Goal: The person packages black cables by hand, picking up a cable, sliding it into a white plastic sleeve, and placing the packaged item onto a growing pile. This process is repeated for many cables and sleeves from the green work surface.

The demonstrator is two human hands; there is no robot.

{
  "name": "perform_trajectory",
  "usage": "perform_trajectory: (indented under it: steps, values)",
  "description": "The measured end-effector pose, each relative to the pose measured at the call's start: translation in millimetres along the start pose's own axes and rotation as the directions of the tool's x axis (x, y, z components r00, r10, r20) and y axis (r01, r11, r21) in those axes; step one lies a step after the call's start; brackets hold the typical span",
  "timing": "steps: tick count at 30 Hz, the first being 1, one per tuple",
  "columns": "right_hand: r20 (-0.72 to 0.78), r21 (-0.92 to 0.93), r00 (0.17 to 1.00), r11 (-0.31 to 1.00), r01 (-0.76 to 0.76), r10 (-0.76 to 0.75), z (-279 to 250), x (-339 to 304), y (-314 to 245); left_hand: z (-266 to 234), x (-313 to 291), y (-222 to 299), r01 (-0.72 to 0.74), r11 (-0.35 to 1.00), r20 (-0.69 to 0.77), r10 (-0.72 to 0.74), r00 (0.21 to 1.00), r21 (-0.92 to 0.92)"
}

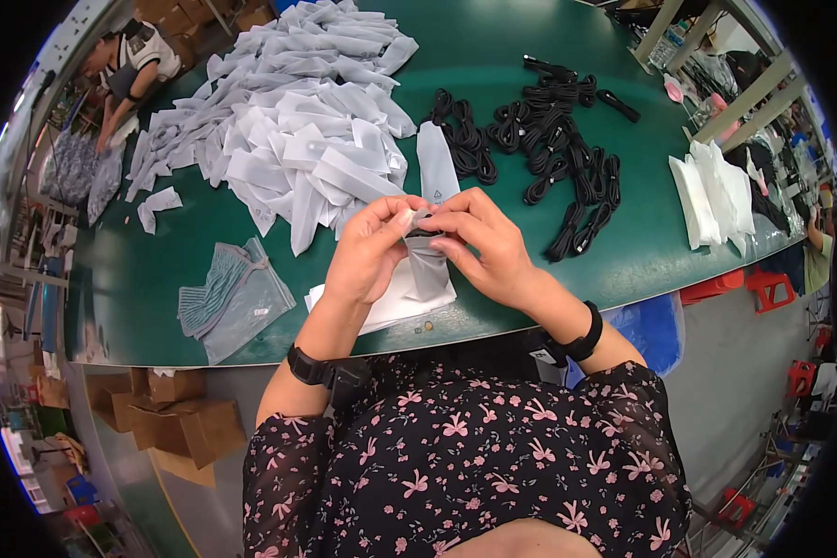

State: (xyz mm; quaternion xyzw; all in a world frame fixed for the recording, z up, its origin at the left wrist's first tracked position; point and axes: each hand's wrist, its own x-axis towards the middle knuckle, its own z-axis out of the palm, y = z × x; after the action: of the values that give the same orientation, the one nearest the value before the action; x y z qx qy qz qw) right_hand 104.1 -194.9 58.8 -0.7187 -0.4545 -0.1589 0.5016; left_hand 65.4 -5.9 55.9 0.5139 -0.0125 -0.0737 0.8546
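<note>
My left hand [370,253] pinches the upper edge of a small frosted plastic bag [428,272] between thumb and fingers. My right hand [489,244] has its thumb and fingers closed on the other side of the same bag's top. Something black, apparently a coiled cable [425,232], shows at the bag's mouth. Beneath my hands lie flat white bags or sheets [391,312] near the table's front edge. Just beyond my fingers a single frosted bag [436,160] lies lengthwise. To its right are several bundled black cables [560,139].
A large heap of frosted bags [316,153] covers the green table's [493,33] far left. A striped cloth [216,290] with a clear bag lies at left, white packs [711,200] at right. Cardboard boxes [172,414] stand below; another person [130,70] works at far left.
</note>
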Motion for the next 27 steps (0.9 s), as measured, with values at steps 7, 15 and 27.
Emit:
perform_trajectory:
  steps: [7, 15, 27]
  values:
    - [-0.027, -0.142, 0.982, 0.973, 0.181, -0.187, 7, -7, 7, -3, 3, 0, 0.036, 0.992, 0.060, -0.029, 0.998, -0.119]
    - [-0.151, 0.154, 0.965, 0.970, -0.190, 0.213, 4, 23, 15, -33, 15, 7, -0.100, 0.979, -0.044, 0.094, 0.995, -0.175]
    - [0.135, -0.529, 0.774, 0.706, -0.471, 0.618, 44, 39, 97, -92, 65, 62, -0.374, 0.893, -0.473, 0.223, 0.852, -0.252]
